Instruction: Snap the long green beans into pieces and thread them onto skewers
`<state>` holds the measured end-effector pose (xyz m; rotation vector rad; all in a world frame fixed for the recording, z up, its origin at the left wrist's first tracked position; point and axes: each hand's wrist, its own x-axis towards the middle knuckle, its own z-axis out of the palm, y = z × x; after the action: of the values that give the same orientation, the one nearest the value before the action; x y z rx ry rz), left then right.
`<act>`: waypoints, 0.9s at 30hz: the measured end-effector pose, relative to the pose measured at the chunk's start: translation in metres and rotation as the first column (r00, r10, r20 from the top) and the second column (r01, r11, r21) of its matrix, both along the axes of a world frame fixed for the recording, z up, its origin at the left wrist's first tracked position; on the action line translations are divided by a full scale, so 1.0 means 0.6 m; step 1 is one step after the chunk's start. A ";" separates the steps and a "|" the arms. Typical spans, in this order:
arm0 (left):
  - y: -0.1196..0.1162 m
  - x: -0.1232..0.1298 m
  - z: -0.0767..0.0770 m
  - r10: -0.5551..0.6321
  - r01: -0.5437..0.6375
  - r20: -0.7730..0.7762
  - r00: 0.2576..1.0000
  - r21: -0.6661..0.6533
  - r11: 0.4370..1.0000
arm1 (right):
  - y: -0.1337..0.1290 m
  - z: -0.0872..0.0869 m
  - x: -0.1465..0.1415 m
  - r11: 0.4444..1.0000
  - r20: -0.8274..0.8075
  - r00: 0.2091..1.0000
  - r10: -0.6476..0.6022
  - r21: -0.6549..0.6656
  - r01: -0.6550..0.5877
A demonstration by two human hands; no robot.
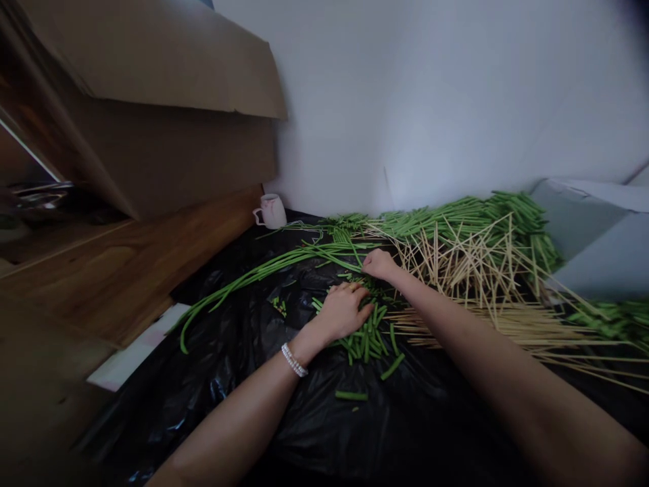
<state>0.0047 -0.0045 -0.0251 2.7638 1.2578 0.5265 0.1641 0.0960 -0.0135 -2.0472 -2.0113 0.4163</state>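
Note:
My left hand [343,312], with a beaded bracelet [294,360] at the wrist, lies palm down with spread fingers on a heap of short green bean pieces [372,338]. Just beyond it, my right hand [379,264] is closed, its fingertips by the ends of several long green beans [274,265]; what it pinches is hidden. These long beans stretch leftward in a curve over a black plastic sheet [253,385]. Right of my hands, thin wooden skewers [456,264] form a criss-crossed pile, with more skewers [507,331] lying roughly parallel under my right forearm.
Rows of green bean pieces [456,216] are stacked along the white wall [430,101]. A pale mug [272,211] stands at the back left, below a large cardboard box [193,149]. At the right are a grey-white box [588,230] and another green heap [618,321].

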 end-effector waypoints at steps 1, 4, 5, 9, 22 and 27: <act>0.000 0.000 0.000 0.000 0.000 -0.001 1.000 -0.003 1.000 | 0.001 0.001 -0.002 1.000 -0.066 0.998 -0.003 -0.021 0.002; -0.001 0.001 0.002 0.004 -0.004 0.004 1.000 -0.008 1.000 | -0.005 0.017 -0.002 0.998 -0.343 0.939 -0.015 -0.070 -0.009; -0.001 0.000 0.002 0.004 -0.004 0.007 1.000 -0.009 1.000 | -0.009 0.027 0.001 0.997 -0.436 0.900 -0.012 -0.069 -0.020; -0.002 -0.001 0.003 0.005 -0.004 0.012 1.000 -0.014 1.000 | -0.042 0.078 0.032 0.997 -0.756 0.651 0.069 0.035 -0.064; 0.015 -0.011 0.039 0.044 -0.018 0.556 0.830 -0.052 0.998 | -0.184 0.009 0.040 0.987 -0.993 -0.112 -0.036 -0.018 -0.161; 0.012 -0.011 0.056 0.197 0.130 0.703 0.683 -0.383 0.915 | -0.189 0.006 0.042 0.982 -0.995 -0.097 0.001 0.020 -0.190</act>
<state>-0.0021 0.0029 0.0084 1.8464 1.0386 1.0916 0.1894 -0.0173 -0.0102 -0.7683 -0.9834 1.5845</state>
